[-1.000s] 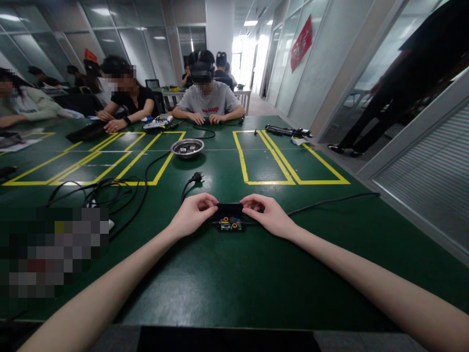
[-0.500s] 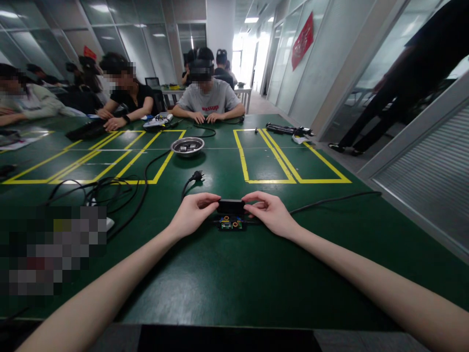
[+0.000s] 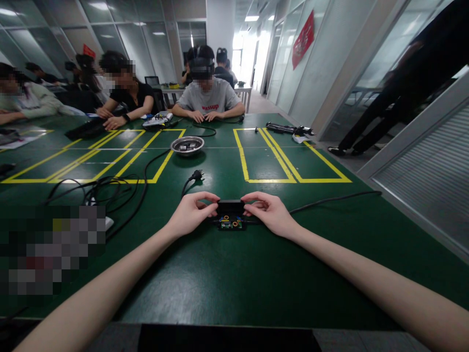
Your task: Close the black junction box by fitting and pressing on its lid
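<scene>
My left hand [image 3: 192, 212] pinches the left end of a black plastic cover [image 3: 230, 206], and my right hand [image 3: 269, 211] pinches its right end. The cover stands tilted up at the far side of an opened black case [image 3: 232, 227]. Inside that case lies a small circuit board [image 3: 226, 225] with two copper-coloured ring coils. A black cable [image 3: 330, 198] runs off to the right from behind my right hand. Beyond my left hand lies a black power plug [image 3: 197, 175] with its cord.
A metal bowl [image 3: 187, 146] holding small metal parts stands farther back on the green table [image 3: 205, 283]. Tangled black cables [image 3: 110, 193] lie at the left. Yellow tape [image 3: 269, 181] marks rectangles. A black tripod-like object [image 3: 289, 129] lies at the back right. Several people sit across the table.
The cover is tilted slightly differently between my fingertips. Both hands stay in nearly the same place, and the case with its board has not moved.
</scene>
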`<act>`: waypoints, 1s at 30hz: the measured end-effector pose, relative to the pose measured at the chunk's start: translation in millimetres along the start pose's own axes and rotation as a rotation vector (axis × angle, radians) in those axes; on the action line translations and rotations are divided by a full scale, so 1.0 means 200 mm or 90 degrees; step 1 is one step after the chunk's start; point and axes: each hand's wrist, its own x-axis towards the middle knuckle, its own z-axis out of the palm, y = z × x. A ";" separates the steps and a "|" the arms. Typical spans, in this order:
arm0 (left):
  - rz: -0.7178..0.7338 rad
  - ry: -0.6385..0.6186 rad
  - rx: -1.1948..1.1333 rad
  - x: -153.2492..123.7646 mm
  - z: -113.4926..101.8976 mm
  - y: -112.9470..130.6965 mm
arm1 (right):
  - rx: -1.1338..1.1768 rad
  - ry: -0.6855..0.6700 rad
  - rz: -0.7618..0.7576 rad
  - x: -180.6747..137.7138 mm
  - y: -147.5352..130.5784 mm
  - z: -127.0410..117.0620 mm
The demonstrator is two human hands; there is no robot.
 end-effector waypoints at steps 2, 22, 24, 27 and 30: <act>-0.001 0.000 0.004 0.00 0.00 0.00 | 0.002 0.000 0.000 0.00 0.00 0.00; 0.024 -0.021 -0.013 0.00 0.00 0.01 | -0.090 0.002 -0.064 -0.01 0.00 -0.01; 0.026 -0.032 0.004 0.00 -0.01 0.02 | -0.092 -0.009 -0.079 -0.01 0.00 -0.01; 0.031 -0.042 0.045 0.00 -0.01 0.02 | -0.094 -0.042 -0.111 -0.02 -0.01 -0.01; 0.028 -0.043 0.064 -0.01 -0.02 0.03 | -0.112 -0.064 -0.157 -0.03 -0.02 -0.01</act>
